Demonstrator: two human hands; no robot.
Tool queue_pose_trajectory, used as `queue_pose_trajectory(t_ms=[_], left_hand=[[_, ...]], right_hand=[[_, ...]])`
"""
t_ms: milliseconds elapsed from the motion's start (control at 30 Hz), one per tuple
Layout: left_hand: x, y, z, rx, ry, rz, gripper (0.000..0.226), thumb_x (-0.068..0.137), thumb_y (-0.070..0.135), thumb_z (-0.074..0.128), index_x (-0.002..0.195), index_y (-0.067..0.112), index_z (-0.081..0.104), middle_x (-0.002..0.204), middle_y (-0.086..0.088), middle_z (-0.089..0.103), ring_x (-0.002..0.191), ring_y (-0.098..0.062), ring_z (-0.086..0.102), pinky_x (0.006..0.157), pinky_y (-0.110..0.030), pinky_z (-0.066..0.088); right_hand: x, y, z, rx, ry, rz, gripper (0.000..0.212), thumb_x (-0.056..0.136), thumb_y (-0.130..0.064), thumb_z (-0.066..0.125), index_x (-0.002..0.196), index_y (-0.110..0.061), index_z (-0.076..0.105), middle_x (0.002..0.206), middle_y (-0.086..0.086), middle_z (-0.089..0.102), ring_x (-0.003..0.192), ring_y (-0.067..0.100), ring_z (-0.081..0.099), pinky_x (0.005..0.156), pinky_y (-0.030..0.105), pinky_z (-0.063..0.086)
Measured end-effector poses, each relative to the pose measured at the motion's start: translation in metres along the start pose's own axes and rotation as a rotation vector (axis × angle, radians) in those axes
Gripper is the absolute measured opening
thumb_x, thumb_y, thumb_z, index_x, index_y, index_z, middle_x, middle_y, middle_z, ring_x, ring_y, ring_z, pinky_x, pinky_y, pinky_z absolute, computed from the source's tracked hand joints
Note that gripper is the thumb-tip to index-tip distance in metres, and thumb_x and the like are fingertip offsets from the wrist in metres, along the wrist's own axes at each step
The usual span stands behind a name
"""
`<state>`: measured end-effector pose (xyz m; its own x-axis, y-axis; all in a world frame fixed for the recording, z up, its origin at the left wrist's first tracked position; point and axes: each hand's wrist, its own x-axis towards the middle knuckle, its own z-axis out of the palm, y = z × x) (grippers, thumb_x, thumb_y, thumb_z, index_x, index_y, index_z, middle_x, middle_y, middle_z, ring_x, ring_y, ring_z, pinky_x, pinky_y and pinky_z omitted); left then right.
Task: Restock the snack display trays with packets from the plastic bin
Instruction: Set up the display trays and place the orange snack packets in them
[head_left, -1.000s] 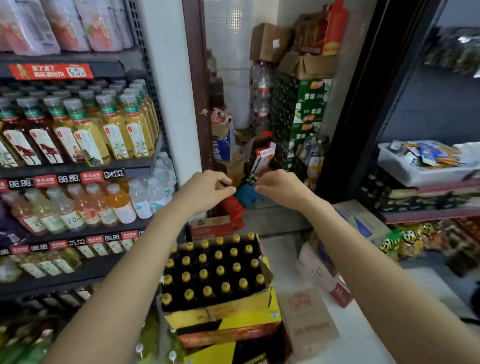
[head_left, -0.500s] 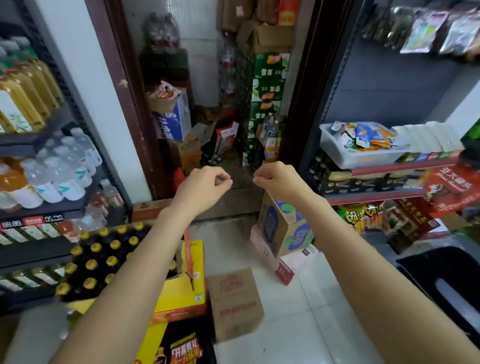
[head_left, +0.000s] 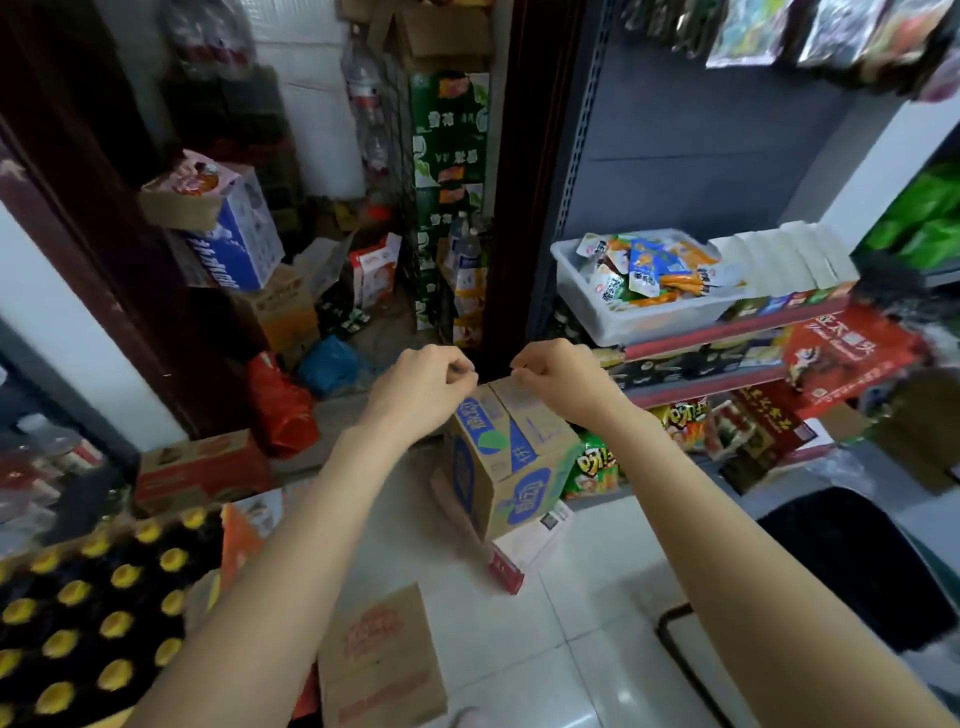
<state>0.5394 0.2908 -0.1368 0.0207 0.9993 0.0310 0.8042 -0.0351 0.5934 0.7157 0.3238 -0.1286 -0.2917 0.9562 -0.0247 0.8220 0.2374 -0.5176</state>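
Both curled hands (head_left: 491, 379) near plastic bin (head_left: 641, 312).

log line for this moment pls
phase: before pick | left hand: curled, contents unclear | right hand: curled, contents unclear | plastic bin: on shelf, holds packets, untouched

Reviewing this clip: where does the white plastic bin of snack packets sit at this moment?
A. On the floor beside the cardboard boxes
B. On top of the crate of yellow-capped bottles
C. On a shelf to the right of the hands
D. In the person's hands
C: the white plastic bin, heaped with snack packets, sits on the red-edged shelf at right, above and apart from the left hand and right hand.
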Motion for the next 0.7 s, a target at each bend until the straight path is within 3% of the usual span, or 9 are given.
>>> queue_pose_trajectory(t_ms=[200, 367, 500, 600, 700], left_hand=[[0.093, 0.05, 0.04, -0.065, -0.055, 0.029, 0.018, 0.094, 0.029, 0.054, 0.103, 0.023, 0.068, 0.087, 0.008, 0.066, 0.08, -0.009, 0.063, 0.074, -0.034, 0.055], [0.176, 0.099, 0.083, -0.096, -0.126, 0.028, 0.019, 0.094, 0.027, 0.053, 0.099, 0.019, 0.07, 0.085, 0.003, 0.07, 0.076, -0.018, 0.067, 0.076, -0.044, 0.056], [0.233, 0.133, 0.119, -0.157, -0.067, -0.032, 0.019, 0.094, 0.024, 0.053, 0.1, 0.018, 0.07, 0.087, 0.008, 0.065, 0.085, -0.012, 0.063, 0.08, -0.035, 0.054], [0.264, 0.151, 0.147, -0.226, -0.064, -0.084, 0.021, 0.095, 0.023, 0.053, 0.105, 0.013, 0.068, 0.089, 0.007, 0.061, 0.082, -0.01, 0.061, 0.08, -0.028, 0.051], [0.293, 0.162, 0.171, -0.259, -0.084, -0.125, 0.017, 0.095, 0.023, 0.054, 0.101, 0.015, 0.068, 0.092, 0.004, 0.063, 0.079, -0.009, 0.06, 0.074, -0.023, 0.047]], right_hand=[[0.06, 0.078, -0.045, 0.023, 0.025, 0.034, 0.022, 0.092, -0.022, 0.054, 0.105, -0.013, 0.069, 0.102, 0.01, 0.07, 0.094, 0.025, 0.063, 0.081, 0.04, 0.053], [0.114, 0.153, -0.077, 0.0, -0.004, 0.061, 0.024, 0.09, -0.017, 0.05, 0.099, -0.005, 0.069, 0.098, 0.015, 0.07, 0.093, 0.031, 0.064, 0.08, 0.044, 0.053], [0.157, 0.215, -0.108, -0.012, -0.053, 0.052, 0.026, 0.092, -0.019, 0.051, 0.107, -0.007, 0.068, 0.107, 0.015, 0.068, 0.101, 0.03, 0.061, 0.085, 0.042, 0.051], [0.189, 0.257, -0.129, -0.025, -0.074, 0.047, 0.026, 0.092, -0.018, 0.05, 0.105, -0.003, 0.067, 0.104, 0.018, 0.069, 0.099, 0.034, 0.063, 0.084, 0.043, 0.052], [0.218, 0.291, -0.142, -0.015, -0.084, 0.063, 0.027, 0.093, -0.02, 0.052, 0.116, -0.011, 0.064, 0.105, 0.013, 0.068, 0.097, 0.029, 0.062, 0.081, 0.035, 0.051]])
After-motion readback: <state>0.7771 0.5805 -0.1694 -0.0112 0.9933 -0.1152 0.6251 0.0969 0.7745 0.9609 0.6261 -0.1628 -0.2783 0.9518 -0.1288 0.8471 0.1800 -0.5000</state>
